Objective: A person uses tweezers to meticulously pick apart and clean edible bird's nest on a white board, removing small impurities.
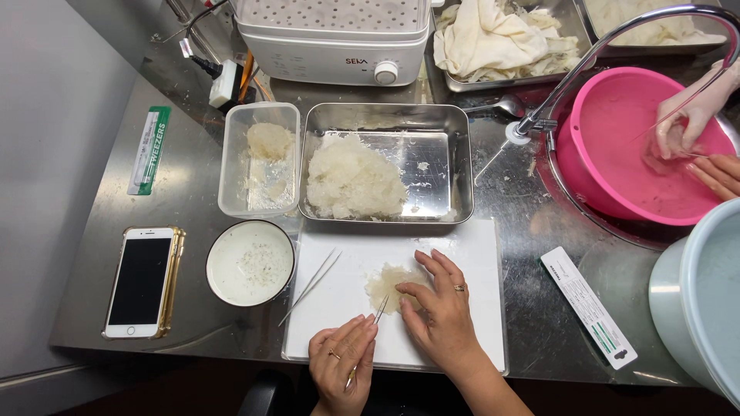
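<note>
Left hand (pixel 343 362), fingers pinched on tweezers (pixel 380 308), tips at a pale fibrous clump (pixel 389 283); right hand (pixel 441 308), fingers spread, presses the clump onto the white board (pixel 478 254).

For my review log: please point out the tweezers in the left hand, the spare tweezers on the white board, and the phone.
tweezers in the left hand (pixel 379 310), head view, on the tips near the pale clump.
spare tweezers (pixel 312 285), head view, mid-length of the prongs.
phone (pixel 140 280), head view, centre of the dark screen.
</note>
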